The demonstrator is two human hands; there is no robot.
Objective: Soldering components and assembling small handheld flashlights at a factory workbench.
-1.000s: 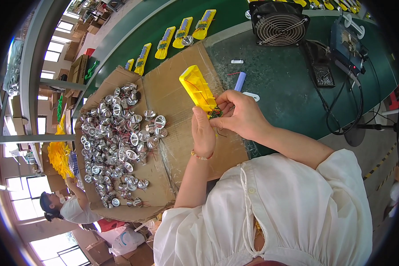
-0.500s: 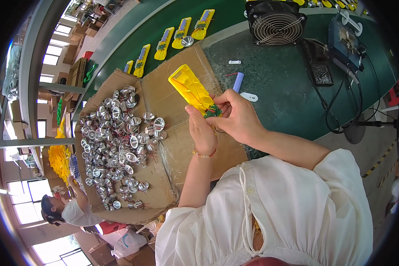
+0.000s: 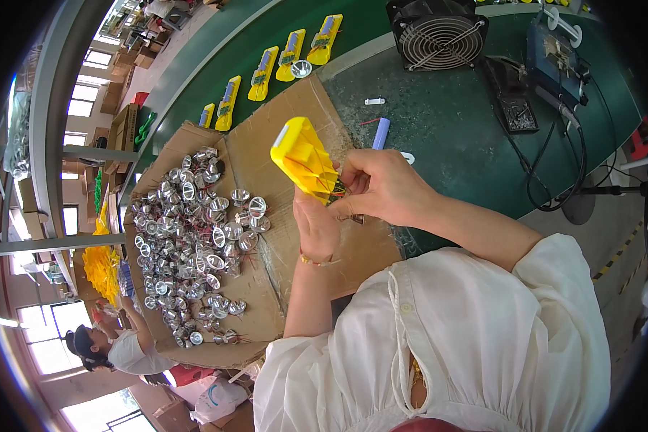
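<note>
Head view, worn camera looking down over green bench point(image 3: 446, 144). Item: yellow plastic housing point(image 3: 304, 157), held in the air above flattened cardboard point(image 3: 295, 129), ribbed inside showing, thin wires point(image 3: 336, 190) at its lower end. Left hand point(image 3: 315, 223): clasped under the housing's lower end. Right hand point(image 3: 381, 189): fingertips pinched at the wire end. Handling, judged: light, stiff shell, safe to grip along its long edges; wires delicate, not a place to pull. Nearby: heap of silver reflector cups point(image 3: 191, 245) on the cardboard, row of yellow housings point(image 3: 281, 65) beyond, fan point(image 3: 439, 36). Change from half a second earlier: housing tilted more toward the camera, both hands still on it
</note>
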